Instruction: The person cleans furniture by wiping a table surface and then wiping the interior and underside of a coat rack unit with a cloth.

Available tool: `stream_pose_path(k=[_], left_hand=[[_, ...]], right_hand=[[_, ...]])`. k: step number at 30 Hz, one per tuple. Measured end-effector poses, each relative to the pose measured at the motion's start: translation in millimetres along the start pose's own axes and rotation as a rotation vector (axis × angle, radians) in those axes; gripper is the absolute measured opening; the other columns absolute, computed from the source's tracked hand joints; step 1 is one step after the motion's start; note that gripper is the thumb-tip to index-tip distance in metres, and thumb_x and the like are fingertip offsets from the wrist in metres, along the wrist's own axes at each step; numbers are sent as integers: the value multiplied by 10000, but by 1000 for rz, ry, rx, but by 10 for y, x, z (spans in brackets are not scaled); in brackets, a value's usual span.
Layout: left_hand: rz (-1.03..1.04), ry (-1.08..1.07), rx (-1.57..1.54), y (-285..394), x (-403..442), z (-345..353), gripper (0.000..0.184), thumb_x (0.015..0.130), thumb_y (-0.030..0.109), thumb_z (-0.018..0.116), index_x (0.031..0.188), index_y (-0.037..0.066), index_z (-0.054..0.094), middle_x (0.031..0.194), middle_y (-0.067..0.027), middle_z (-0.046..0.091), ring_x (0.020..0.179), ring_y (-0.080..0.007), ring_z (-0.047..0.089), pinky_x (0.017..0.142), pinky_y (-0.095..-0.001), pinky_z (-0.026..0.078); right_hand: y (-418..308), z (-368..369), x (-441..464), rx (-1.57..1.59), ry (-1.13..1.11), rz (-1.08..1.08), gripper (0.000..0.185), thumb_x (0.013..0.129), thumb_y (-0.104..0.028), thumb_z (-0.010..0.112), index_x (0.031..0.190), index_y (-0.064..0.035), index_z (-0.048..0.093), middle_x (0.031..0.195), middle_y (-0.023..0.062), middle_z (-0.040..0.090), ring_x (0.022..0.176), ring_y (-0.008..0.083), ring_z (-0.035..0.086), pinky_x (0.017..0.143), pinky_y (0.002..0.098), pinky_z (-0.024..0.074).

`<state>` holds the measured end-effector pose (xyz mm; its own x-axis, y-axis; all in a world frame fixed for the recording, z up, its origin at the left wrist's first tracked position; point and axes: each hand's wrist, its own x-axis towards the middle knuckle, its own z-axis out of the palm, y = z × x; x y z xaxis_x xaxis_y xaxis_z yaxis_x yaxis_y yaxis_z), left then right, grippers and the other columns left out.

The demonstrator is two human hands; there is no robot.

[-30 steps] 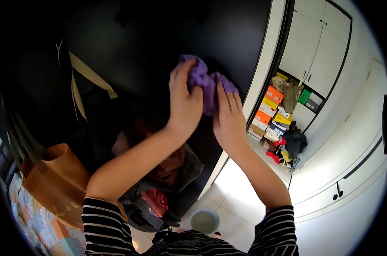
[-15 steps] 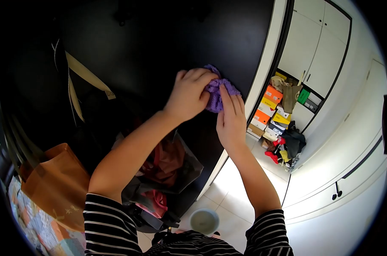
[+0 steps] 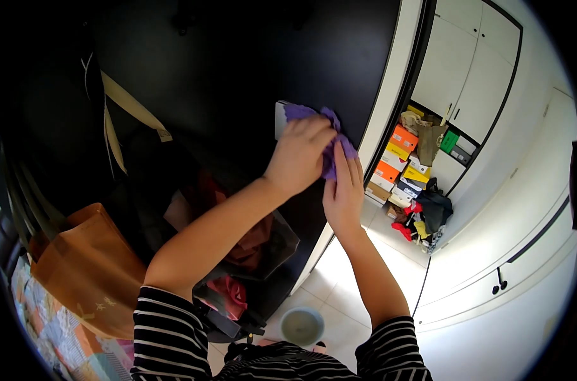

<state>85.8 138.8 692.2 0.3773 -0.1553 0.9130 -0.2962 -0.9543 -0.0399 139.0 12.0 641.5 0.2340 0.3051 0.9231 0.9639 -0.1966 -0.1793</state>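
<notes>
A crumpled purple cloth is held in both hands against a dark door, close to its right edge. My left hand curls its fingers into the cloth. My right hand grips the cloth's lower right part, with its fingers pointing up. Just left of the cloth, a pale flat plate shows on the door. Whatever lies under the cloth is hidden.
An orange-brown bag and dark bags with red items hang at lower left. A basin stands on the tiled floor. Stacked shoe boxes and a clothes heap lie beyond the doorway, beside a white door.
My left hand has moved slightly down and right, my right hand slightly down. The cloth has shifted and spread up to the left, and the pale plate has come into view.
</notes>
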Motion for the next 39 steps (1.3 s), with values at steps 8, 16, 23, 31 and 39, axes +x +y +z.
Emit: stream_pose_path(k=[8, 16, 23, 31, 39], left_hand=[[-236, 212, -155, 4, -327, -180, 270, 664, -28, 518, 915, 42, 590, 953, -139, 568, 857, -344, 576, 756, -381, 477], [-731, 429, -668, -524, -122, 148, 518, 777, -69, 446, 1291, -6, 454, 1229, -170, 511, 1146, -259, 500, 998, -321, 381], [-756, 379, -631, -562, -386, 179, 533, 781, -60, 464, 1310, -5, 448, 1198, -163, 554, 1095, -242, 547, 969, -309, 409], [-850, 381, -684, -555, -340, 103, 497, 767, -64, 483, 1261, -17, 513, 1130, -162, 600, 1034, -229, 585, 920, -291, 442], [-876, 457, -555, -367, -478, 288, 504, 793, -45, 470, 1296, -23, 484, 1166, -199, 597, 1082, -253, 582, 930, -300, 440]], right_hand=[[-197, -83, -128, 167, -24, 77, 657, 720, 99, 507, 1361, 8, 396, 1192, 213, 516, 1119, 415, 480, 982, 442, 377], [-310, 414, 358, 289, 74, 205, 662, 746, 116, 460, 1386, -30, 380, 1330, 234, 460, 1248, 374, 445, 1026, 356, 365], [-287, 556, -14, 406, 72, 345, 680, 743, 152, 460, 1392, -35, 389, 1327, 208, 487, 1223, 313, 500, 992, 309, 393], [-298, 538, 18, 291, 89, 230, 716, 721, 143, 472, 1402, -53, 367, 1278, 226, 493, 1157, 395, 504, 944, 361, 428], [-176, 566, 14, 316, 9, 247, 723, 723, 132, 485, 1403, -93, 388, 1173, 209, 524, 998, 389, 548, 822, 359, 478]])
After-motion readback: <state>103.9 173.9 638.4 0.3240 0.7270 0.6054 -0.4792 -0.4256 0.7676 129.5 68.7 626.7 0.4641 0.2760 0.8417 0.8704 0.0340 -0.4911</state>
